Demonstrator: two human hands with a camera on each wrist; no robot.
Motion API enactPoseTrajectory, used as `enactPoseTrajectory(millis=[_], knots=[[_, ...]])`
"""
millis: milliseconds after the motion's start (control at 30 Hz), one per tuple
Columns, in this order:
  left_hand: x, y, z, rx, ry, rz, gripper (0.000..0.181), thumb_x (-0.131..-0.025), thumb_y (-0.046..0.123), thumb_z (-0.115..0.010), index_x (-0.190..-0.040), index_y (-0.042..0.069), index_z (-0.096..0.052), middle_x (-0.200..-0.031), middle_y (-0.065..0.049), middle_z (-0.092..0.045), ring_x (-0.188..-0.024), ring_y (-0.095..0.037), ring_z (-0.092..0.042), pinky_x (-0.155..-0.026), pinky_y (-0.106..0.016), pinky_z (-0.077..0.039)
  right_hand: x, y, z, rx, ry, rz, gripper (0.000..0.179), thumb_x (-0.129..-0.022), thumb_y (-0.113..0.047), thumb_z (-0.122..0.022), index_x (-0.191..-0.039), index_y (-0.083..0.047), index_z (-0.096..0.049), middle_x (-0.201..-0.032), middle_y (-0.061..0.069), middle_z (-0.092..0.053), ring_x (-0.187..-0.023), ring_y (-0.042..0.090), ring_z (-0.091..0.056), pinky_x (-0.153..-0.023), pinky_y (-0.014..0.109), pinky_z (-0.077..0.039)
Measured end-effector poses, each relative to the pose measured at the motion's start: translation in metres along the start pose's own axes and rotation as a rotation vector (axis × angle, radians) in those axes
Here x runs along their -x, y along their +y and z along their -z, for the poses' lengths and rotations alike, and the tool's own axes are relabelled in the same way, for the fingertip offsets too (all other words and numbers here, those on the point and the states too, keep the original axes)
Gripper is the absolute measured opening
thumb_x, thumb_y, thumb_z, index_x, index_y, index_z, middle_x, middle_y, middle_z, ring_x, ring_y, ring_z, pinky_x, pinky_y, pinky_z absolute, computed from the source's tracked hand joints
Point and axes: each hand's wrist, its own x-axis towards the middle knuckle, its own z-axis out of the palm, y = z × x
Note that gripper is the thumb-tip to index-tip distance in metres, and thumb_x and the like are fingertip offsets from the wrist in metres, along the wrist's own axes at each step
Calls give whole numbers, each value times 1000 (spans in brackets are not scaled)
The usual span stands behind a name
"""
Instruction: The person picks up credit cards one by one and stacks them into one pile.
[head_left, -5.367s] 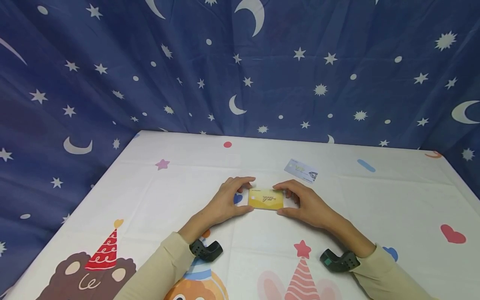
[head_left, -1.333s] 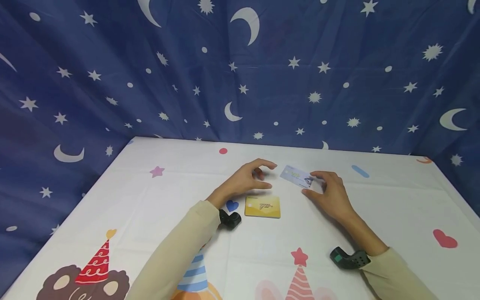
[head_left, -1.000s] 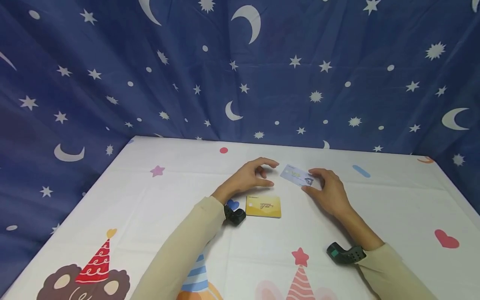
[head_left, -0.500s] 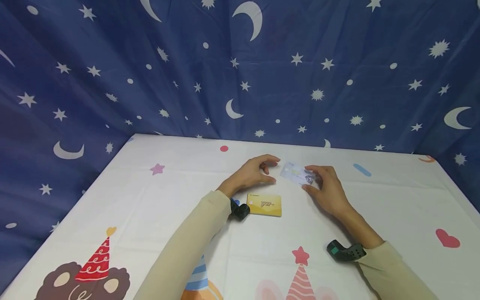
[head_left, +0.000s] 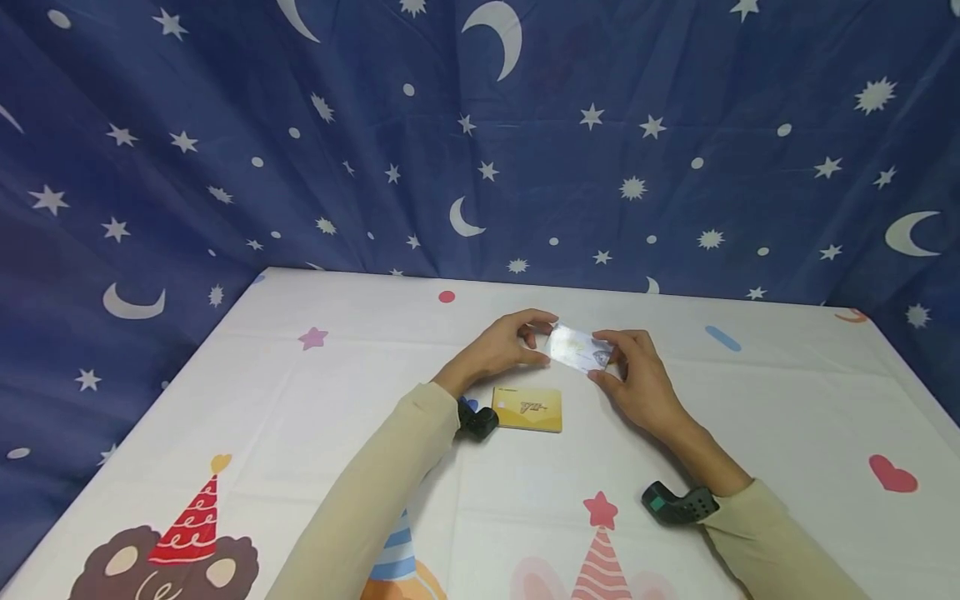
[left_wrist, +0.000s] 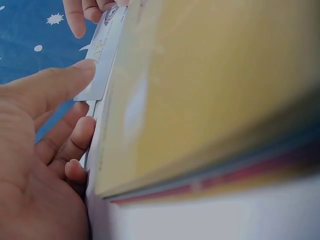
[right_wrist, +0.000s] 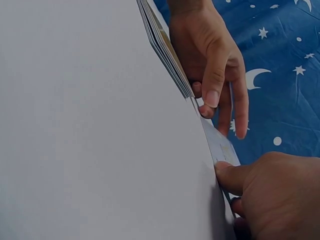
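Observation:
My right hand (head_left: 637,375) pinches a silvery VIP card (head_left: 583,348) by its right end, thumb on the near edge and fingers on the far edge. Glare whitens its left part. At the card's left end are the thumb and index fingertip of my left hand (head_left: 498,343), spread apart. In the left wrist view the left thumb (left_wrist: 85,70) overlaps the card. Nearer to me lies a stack of cards (head_left: 527,409) with a yellow VIP card on top; the right wrist view shows its several layered edges (right_wrist: 167,55).
A white tablecloth (head_left: 360,400) printed with party animals, hearts and stars covers the table. Behind it hangs a dark blue curtain (head_left: 360,125) with moons and stars. Each wrist wears a black camera band; the left band (head_left: 477,422) is close beside the stack.
The yellow-topped stack was between both hands and has been let go. My right hand has since taken the silvery card and shifted it left to my left fingertips.

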Motion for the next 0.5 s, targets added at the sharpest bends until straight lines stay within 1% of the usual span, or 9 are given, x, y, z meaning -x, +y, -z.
enactPoseTrajectory(millis=[167, 267, 333, 433, 500], knots=[[2, 1, 0, 19, 15, -11, 61, -78, 6, -78, -134, 13, -55, -115, -2, -59, -87, -15, -52, -79, -24, -39, 0, 0, 0, 1, -5, -6, 56, -82, 0, -73, -133, -6, -50, -117, 17, -41, -86, 25, -46, -71, 34, -42], [2, 1, 0, 56, 25, -28, 59, -79, 5, -77, -133, 11, -55, -113, -6, -59, -88, -15, -55, -83, -23, -39, 0, 0, 0, 4, 0, -9, 55, -82, -1, -73, -133, -7, -51, -117, 17, -42, -84, 25, -45, -69, 33, -41], [2, 1, 1, 90, 33, -38, 59, -79, 4, -77, -133, 10, -55, -114, -6, -59, -88, -15, -57, -83, -24, -39, 0, 1, 0, 4, 6, -9, 55, -82, -1, -73, -132, -7, -51, -116, 16, -42, -83, 24, -45, -67, 32, -40], [3, 1, 1, 131, 43, -50, 59, -79, 1, -76, -134, 7, -55, -116, -6, -60, -87, -17, -58, -80, -24, -40, 0, 1, 0, 2, 13, -5, 55, -82, -1, -74, -132, -6, -52, -114, 16, -43, -81, 23, -45, -65, 30, -38], [3, 1, 1, 141, 47, -55, 59, -79, 0, -76, -134, 7, -55, -113, -6, -61, -84, -17, -57, -76, -24, -39, 0, 1, 0, -1, 14, -3, 54, -82, -1, -74, -132, -6, -52, -114, 16, -44, -80, 22, -45, -65, 30, -38]])
